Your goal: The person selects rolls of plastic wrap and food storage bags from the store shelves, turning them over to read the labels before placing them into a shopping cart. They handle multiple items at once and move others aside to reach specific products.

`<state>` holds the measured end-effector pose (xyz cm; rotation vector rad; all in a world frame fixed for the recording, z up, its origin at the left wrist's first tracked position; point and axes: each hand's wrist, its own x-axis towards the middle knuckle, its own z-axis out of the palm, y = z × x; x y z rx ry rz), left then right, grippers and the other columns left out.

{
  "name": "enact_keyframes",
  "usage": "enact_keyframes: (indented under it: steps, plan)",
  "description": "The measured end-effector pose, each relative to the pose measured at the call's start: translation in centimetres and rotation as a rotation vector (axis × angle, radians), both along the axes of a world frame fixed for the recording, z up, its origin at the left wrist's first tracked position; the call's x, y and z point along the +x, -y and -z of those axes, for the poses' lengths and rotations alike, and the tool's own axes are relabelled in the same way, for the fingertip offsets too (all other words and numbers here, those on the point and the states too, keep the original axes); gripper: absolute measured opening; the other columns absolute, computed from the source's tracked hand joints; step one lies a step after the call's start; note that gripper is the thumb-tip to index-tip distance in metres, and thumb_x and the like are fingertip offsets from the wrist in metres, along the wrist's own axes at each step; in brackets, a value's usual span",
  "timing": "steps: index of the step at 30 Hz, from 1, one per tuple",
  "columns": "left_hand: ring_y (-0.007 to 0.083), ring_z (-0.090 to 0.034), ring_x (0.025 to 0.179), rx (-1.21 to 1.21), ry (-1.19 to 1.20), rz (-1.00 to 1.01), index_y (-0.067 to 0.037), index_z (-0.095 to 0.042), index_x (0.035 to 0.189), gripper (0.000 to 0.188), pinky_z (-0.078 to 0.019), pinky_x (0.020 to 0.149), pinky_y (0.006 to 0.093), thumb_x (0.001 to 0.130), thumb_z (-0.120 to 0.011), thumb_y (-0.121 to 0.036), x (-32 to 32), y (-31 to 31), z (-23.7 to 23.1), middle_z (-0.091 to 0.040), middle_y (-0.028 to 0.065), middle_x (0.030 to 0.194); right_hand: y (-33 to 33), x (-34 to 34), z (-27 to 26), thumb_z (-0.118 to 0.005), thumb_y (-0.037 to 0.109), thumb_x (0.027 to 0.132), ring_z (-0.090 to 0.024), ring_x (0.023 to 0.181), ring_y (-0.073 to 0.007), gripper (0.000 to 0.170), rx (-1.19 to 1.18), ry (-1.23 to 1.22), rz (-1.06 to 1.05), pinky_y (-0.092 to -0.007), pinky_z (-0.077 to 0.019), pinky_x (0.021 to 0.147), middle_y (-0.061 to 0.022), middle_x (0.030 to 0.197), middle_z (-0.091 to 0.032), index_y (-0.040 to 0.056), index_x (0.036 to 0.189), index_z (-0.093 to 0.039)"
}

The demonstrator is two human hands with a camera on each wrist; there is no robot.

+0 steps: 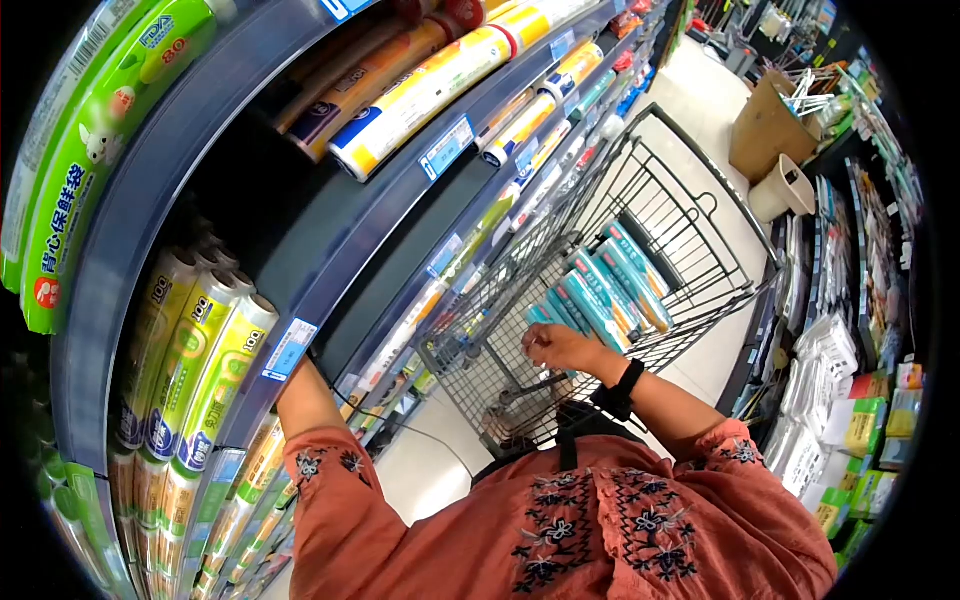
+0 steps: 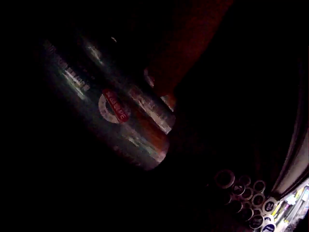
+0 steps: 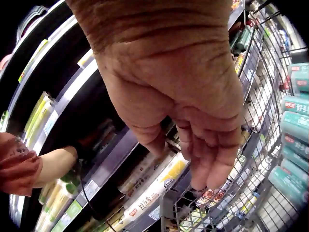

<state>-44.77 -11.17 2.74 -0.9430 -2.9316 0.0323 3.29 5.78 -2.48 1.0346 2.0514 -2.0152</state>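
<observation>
My left forearm [image 1: 308,402] reaches in under a shelf edge; the hand itself is hidden in the head view. In the dark left wrist view, the dim left hand [image 2: 186,55] comes down from the top, right at two dark cylindrical rolls [image 2: 137,128] with a red-and-white label. Shadow hides its fingers, and I cannot tell whether they grip the rolls. My right hand [image 1: 566,350] hangs over the shopping cart, fingers loosely bent and holding nothing [image 3: 169,96]. Several teal packaged rolls [image 1: 612,285] lie in the cart beyond it.
The wire shopping cart [image 1: 690,215] stands alongside the shelves. Yellow-green rolls [image 1: 215,375] stand left of my forearm, below a price label [image 1: 290,349]. Long white-and-yellow rolls [image 1: 430,85] lie on a higher shelf. A cardboard box [image 1: 765,130] sits across the aisle.
</observation>
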Motion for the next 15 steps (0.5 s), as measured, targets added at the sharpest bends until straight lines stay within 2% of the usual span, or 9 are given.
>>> enact_keyframes:
  steps: [7,10,15]
  plan:
    - [0.0379,-0.059,0.114,-0.001,-0.002,0.019,-0.003,-0.063,0.123,0.038,-0.0441,0.101,0.0436,0.096,-0.058,-0.029,-0.4,-0.8,0.4,-0.065,0.0197,0.12,0.4,-0.1,-0.8,-0.063,0.026,0.093,-0.066,0.076,-0.0183,0.031,-0.038,0.019,-0.002,-0.0322,-0.0535,0.069,-0.0102,0.091,-0.065,-0.002,0.107,-0.059]
    - [0.038,-0.059,0.114,-0.005,-0.011,0.024,-0.003,-0.063,0.123,0.037,-0.044,0.1,0.0437,0.096,-0.058,-0.029,-0.6,-0.8,0.3,-0.065,0.0195,0.12,0.4,-0.4,-0.4,-0.058,0.024,0.094,-0.06,0.076,-0.0122,0.025,-0.101,-0.051,-0.001,-0.0273,-0.0512,0.065,-0.0036,0.087,-0.061,0.0024,0.106,-0.058]
    - [0.0382,-0.058,0.114,0.021,-0.026,0.061,-0.004,-0.063,0.123,0.036,-0.0439,0.1,0.044,0.096,-0.057,-0.028,0.0,-0.4,-0.1,-0.065,0.0193,0.12,-0.5,-2.3,-1.0,-0.062,0.026,0.093,-0.063,0.078,-0.0137,0.023,-0.086,-0.084,-0.045,-0.0289,-0.0525,0.066,-0.0048,0.087,-0.062,0.0034,0.099,-0.058]
